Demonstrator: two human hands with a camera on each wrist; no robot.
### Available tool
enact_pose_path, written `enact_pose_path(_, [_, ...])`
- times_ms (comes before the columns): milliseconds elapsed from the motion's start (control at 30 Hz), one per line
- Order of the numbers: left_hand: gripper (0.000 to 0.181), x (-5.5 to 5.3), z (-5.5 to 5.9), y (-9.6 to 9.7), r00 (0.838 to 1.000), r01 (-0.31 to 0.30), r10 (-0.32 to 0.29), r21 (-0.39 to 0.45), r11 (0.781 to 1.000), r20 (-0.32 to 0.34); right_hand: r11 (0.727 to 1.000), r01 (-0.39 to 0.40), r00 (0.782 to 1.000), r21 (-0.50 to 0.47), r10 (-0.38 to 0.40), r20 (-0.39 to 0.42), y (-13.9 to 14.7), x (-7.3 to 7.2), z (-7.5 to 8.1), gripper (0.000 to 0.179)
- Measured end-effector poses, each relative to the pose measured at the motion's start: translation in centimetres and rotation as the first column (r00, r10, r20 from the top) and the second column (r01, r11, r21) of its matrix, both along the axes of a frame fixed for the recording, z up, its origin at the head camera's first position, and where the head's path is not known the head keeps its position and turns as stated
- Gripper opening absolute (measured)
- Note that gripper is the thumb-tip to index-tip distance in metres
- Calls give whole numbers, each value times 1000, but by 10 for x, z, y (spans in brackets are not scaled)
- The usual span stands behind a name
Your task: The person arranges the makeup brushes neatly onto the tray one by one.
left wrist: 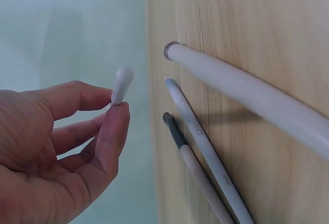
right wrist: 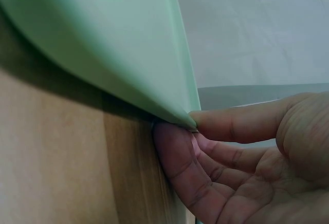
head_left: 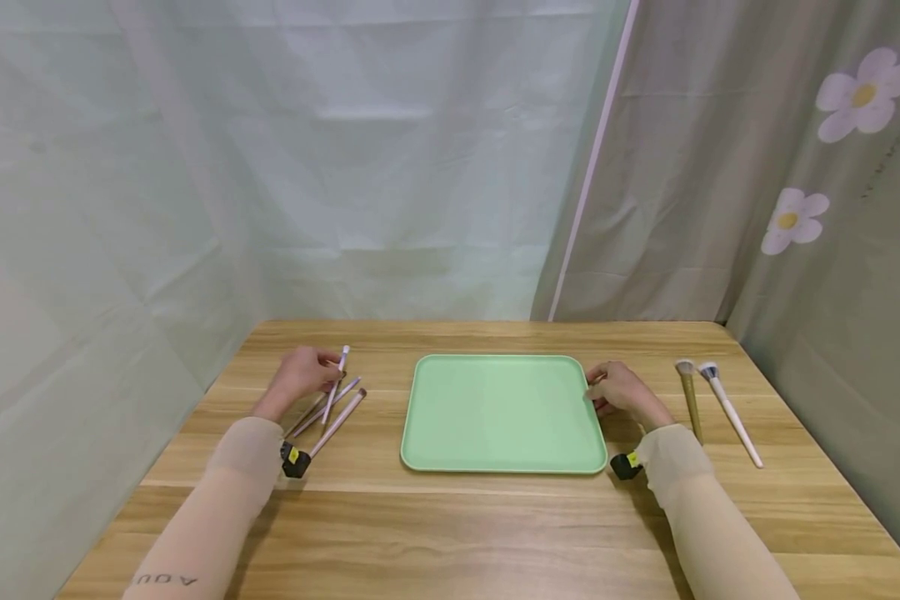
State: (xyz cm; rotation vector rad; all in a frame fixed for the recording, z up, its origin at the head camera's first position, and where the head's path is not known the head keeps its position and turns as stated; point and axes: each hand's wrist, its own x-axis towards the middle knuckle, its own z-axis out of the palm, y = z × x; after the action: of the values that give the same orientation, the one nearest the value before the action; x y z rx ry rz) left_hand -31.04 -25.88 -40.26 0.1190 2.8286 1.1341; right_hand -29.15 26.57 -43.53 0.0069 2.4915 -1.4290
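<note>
My left hand (head_left: 303, 377) is at the left of the table, pinching a slim white-handled makeup brush (head_left: 342, 358) between thumb and forefinger. Its rounded pale end (left wrist: 122, 84) points up past the fingertips in the left wrist view. Just beneath that hand lie several loose makeup brushes, among them a thick pinkish one (head_left: 341, 421) and a slim one with a dark tip (left wrist: 193, 167). On the other side, my right hand (head_left: 621, 390) grips the right rim of a light green tray (head_left: 502, 412). Thumb and forefinger pinch the tray's edge in the right wrist view.
Right of my right hand lie two more makeup brushes, one with a gold-brown handle (head_left: 691, 400) and one white-handled (head_left: 735, 417). The wooden table (head_left: 450, 533) ends at the back against a pale curtain (head_left: 390, 167).
</note>
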Motion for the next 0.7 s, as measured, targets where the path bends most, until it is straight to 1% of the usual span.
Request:
enact_pose_path(100, [38,0,0,3,1000,5,-5,5,1000,-8,1000,-5,1000,1,5,-4,1,-1,-1,38])
enact_pose_path(133, [38,0,1,4,1000,-3,3,12,1000,-8,1000,-8,1000,2,8,-6,1,-1,-1,38])
enact_pose_path(333, [38,1,3,12,1000,-7,7,-4,1000,-1,1000,-10,1000,4,10,-7,1,-1,-1,40])
enact_pose_path(367, [38,1,3,14,1000,0,0,-9,1000,1,1000,-9,1000,3,9,-7,1,-1,-1,40])
enact_pose_path(600, [37,1,2,33,999,-12,9,84,996,32,1000,-13,1000,5,13,-10,1,-1,-2,41])
enact_pose_path(700, [36,0,1,41,999,-10,8,89,996,31,1000,-12,1000,11,12,-10,1,-1,-2,41])
